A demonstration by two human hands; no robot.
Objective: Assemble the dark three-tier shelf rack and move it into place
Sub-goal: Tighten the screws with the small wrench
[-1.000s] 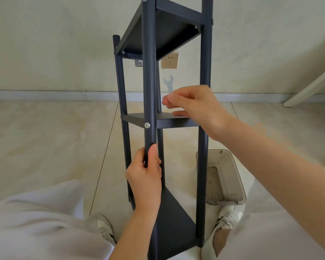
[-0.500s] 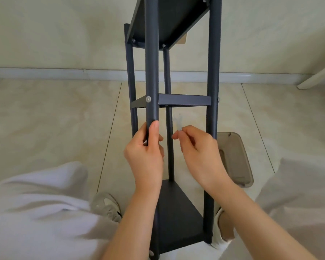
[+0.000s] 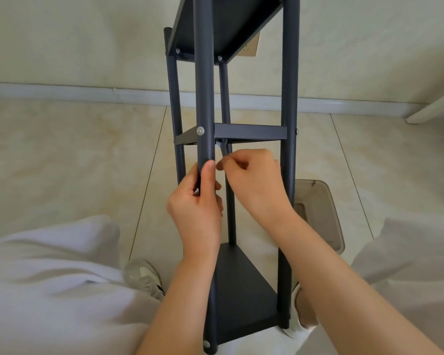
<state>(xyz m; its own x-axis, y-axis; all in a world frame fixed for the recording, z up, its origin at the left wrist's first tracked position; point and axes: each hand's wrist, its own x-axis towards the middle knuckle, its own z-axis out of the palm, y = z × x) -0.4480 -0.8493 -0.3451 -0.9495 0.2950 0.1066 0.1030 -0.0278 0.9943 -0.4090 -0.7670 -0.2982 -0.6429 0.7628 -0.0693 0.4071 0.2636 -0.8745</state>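
The right hand point(image 3: 254, 185) has gone up a little since half a second ago, and the small wrench point(image 3: 224, 151) it holds now reaches right up under the middle shelf point(image 3: 249, 131). The thumb and first finger pinch the wrench's lower end, and the other fingers are curled in. The left hand point(image 3: 195, 208) is wrapped round the front pole point(image 3: 203, 85) just below that shelf, thumb pointing up along it. The two hands are close side by side, almost touching. The wrench's head is in shadow under the shelf, so I cannot tell what it sits on. The top shelf point(image 3: 228, 26) is cut off by the edge of the view, and the left arm hides part of the front pole lower down. The rack point(image 3: 289, 85) is dark, nearly black, with four round poles and three flat shelves. A silver screw point(image 3: 200, 130) shines on the front pole. The rack stands upright on the pale floor point(image 3: 75, 155), between the person's knees, near the wall. A clear plastic box point(image 3: 321, 213) lies on the floor behind the right pole.
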